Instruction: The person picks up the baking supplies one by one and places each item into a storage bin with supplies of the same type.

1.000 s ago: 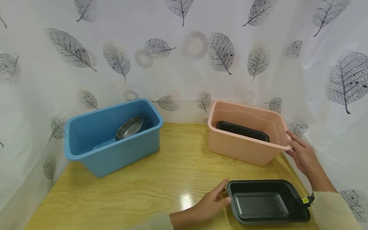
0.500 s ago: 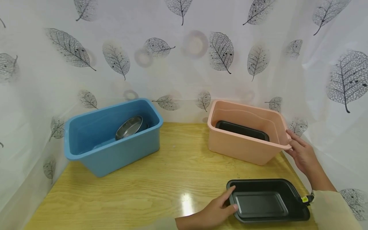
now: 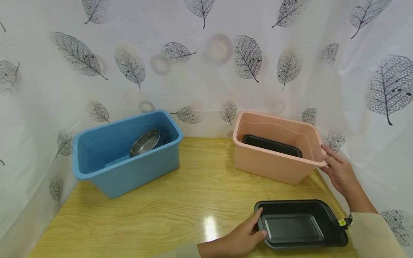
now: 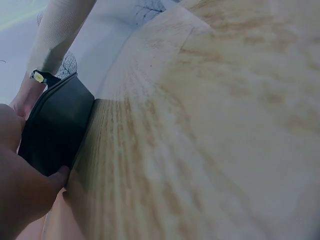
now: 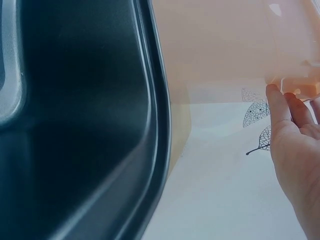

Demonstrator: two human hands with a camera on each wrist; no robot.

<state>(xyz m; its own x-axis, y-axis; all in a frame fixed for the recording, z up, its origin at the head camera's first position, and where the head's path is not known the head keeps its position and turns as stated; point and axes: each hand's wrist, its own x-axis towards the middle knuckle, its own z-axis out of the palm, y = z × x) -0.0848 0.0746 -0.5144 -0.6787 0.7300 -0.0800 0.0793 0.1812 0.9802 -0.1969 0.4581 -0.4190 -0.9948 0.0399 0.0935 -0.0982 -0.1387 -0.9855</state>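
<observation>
A dark rectangular baking pan [image 3: 292, 224] lies at the front right of the table. My left hand [image 3: 240, 236] grips its left end, fingertips over the rim; the left wrist view shows that hand [image 4: 22, 182] against the pan's dark side [image 4: 60, 125]. Behind the pan stands a pink plastic bin [image 3: 274, 166], with another dark pan [image 3: 272, 146] inside it. My right hand [image 3: 340, 175] holds the bin's right end at the rim, thumb and fingers on opposite sides. In the right wrist view, the right hand [image 5: 297, 150] reaches the underside of that rim.
A blue bin [image 3: 135, 175] stands at the back left, holding a shiny metal bowl [image 3: 145, 143]. A leaf-printed curtain [image 3: 200, 82] hangs behind and beside the wooden table [image 3: 155, 215]. The right wrist camera's strap [image 3: 346, 223] overlaps the pan's right end in the head view.
My left hand has shifted right, from beside the baking pan's left end to gripping its rim. The right hand stays on the pink bin.
</observation>
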